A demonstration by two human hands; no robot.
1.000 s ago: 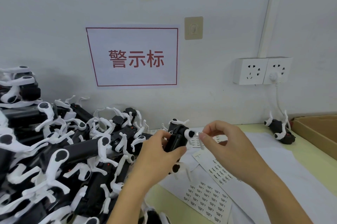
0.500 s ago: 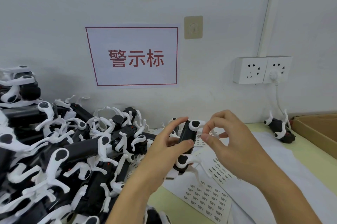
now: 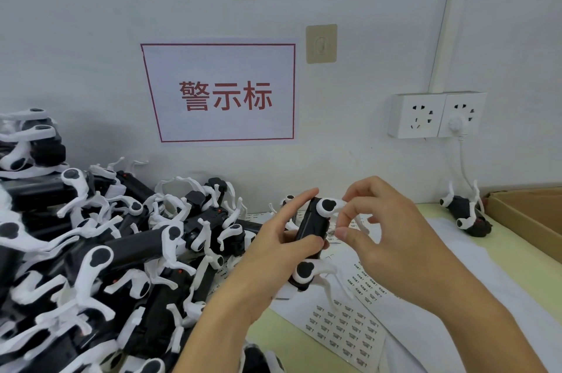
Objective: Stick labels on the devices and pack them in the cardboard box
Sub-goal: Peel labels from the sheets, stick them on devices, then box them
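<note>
Pale green tabletop [image 3: 456, 254] against white wall. Left hand [image 3: 273, 254] gripping black-and-white plastic device [image 3: 313, 229] upright above printed label sheets [image 3: 343, 324]. Right hand [image 3: 392, 239] fingers pinching together beside device, label itself indiscernible. Advise: steadying device, pressing label flat.

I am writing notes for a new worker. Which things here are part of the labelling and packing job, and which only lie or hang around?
Part of the job:
- device held in left hand
- right hand at its side
- label sheets
- pile of devices
- cardboard box

Only around:
- wall sign
- sockets
- wall hooks
</note>
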